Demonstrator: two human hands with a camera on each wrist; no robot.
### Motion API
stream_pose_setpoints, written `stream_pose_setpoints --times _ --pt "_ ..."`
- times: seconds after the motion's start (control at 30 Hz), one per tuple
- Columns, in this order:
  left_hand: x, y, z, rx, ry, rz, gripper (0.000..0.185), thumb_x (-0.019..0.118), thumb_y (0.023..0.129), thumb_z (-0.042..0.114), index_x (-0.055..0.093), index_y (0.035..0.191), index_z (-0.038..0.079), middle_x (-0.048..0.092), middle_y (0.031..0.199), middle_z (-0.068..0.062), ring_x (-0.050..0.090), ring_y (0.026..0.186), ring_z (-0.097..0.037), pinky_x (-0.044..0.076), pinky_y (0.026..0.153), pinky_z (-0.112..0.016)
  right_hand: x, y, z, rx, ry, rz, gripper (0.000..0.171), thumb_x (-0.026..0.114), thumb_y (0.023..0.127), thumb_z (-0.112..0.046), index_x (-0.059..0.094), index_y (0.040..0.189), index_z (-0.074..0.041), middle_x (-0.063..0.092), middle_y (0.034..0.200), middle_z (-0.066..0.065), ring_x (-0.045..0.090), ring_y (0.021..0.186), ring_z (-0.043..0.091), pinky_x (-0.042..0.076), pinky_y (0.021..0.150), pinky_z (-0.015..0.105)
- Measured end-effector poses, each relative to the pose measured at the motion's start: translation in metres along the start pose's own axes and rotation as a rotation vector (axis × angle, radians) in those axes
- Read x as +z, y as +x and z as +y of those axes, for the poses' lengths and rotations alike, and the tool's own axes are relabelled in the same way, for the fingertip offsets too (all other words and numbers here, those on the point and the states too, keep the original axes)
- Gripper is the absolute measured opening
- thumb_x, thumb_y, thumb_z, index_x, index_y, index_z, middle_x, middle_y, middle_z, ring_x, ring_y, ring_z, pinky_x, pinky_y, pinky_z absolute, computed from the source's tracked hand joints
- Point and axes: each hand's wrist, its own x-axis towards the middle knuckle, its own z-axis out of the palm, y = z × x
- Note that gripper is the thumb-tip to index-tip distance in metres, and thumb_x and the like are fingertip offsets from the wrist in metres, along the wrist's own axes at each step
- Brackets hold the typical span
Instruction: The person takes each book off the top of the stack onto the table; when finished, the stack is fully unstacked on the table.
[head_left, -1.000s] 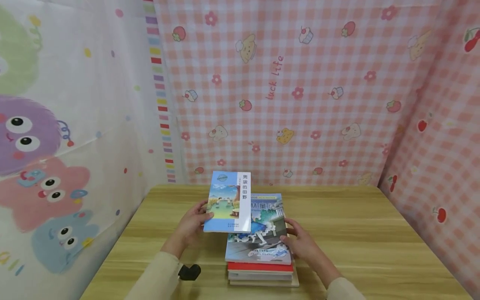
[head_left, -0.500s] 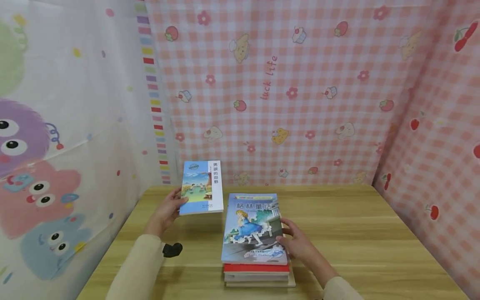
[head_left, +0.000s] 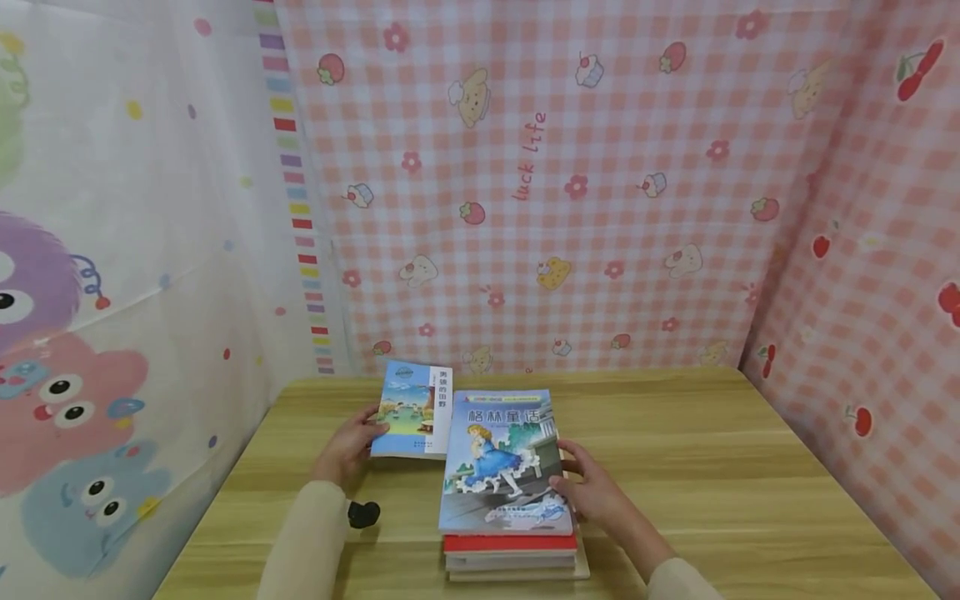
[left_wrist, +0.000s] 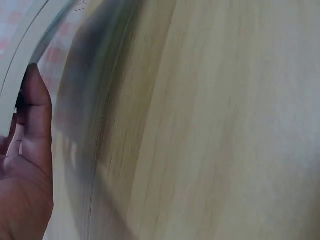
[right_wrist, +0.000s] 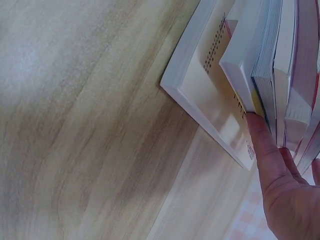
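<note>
The wooden counter [head_left: 675, 467] is boxed in on three sides: a pink checked cloth [head_left: 600, 208] hangs along its far edge and down the right side, and a white cloth printed with fuzzy monsters [head_left: 112, 333] closes the left side. Bare wood runs wide to the right of the books and in a narrower strip to the left, where a small black object [head_left: 363, 514] lies near the left sleeve. No box, tray or other container shows in any view. A stack of books [head_left: 510, 558] sits near the front edge at the middle, topped by a fairy-tale book [head_left: 504, 462] with a girl in a blue dress on its cover; below it a red cover and pale page blocks show. The right hand [head_left: 588, 492] lies against the right edge of this top book, fingers curled lightly onto the cover, and in the right wrist view a fingertip presses the page edges of the stacked books. The left hand [head_left: 347, 446] grips a thinner blue book [head_left: 412, 408] by its left edge, thumb on the cover, fingers underneath. That book lies low and tilted over the counter, just left of the stack, its right edge touching or overlapping the fairy-tale book's far left corner. The left wrist view is blurred.
</note>
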Motion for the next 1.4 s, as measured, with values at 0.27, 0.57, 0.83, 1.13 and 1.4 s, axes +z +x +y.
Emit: stream_pose_setpoints --times 0.27,0.57,0.83,1.13,1.4 --pt "0.007 0.008 -0.001 -0.003 0.04 0.063 0.057 0.049 0.1 -0.002 0.026 0.152 -0.007 0.05 0.127 -0.028 0.063 0.085 -0.015 0.055 0.071 -0.03 0.0 0.0 0.001 -0.004 -0.004 0.002 0.056 0.061 0.097 -0.006 0.041 0.149 -0.014 0.045 0.141 0.03 0.061 0.107 0.036 0.056 0.065 0.042" --pt "0.016 0.015 0.004 0.0 0.161 0.218 0.051 0.05 0.101 0.005 0.035 0.148 -0.007 0.042 0.135 -0.031 0.062 0.096 -0.026 0.054 0.079 -0.034 0.002 0.001 0.003 -0.001 -0.004 -0.005 0.056 0.062 0.097 -0.006 0.042 0.148 -0.015 0.045 0.142 0.03 0.061 0.106 0.036 0.055 0.064 0.041" --pt "0.005 0.015 0.006 0.085 0.488 0.217 0.059 0.058 0.1 0.028 0.041 0.145 -0.005 0.038 0.142 -0.036 0.038 0.131 -0.051 0.035 0.107 -0.058 -0.001 0.0 0.0 -0.01 -0.031 0.003 0.057 0.062 0.097 -0.008 0.04 0.149 -0.014 0.044 0.142 0.03 0.059 0.111 0.039 0.056 0.066 0.042" --pt "0.012 0.005 0.021 0.071 0.501 0.187 0.056 0.055 0.102 0.02 0.037 0.147 -0.008 0.042 0.141 -0.036 0.044 0.128 -0.048 0.039 0.104 -0.056 0.0 0.002 0.0 0.006 -0.032 -0.009 0.057 0.06 0.099 -0.01 0.037 0.151 -0.011 0.043 0.144 0.029 0.057 0.114 0.04 0.057 0.069 0.044" --pt "0.024 -0.002 0.032 0.094 0.44 0.136 0.058 0.058 0.102 0.022 0.036 0.149 -0.005 0.047 0.138 -0.033 0.051 0.123 -0.044 0.046 0.098 -0.054 -0.001 0.001 -0.001 0.008 -0.034 -0.016 0.056 0.06 0.099 -0.011 0.037 0.15 -0.01 0.042 0.144 0.03 0.058 0.113 0.04 0.057 0.069 0.045"
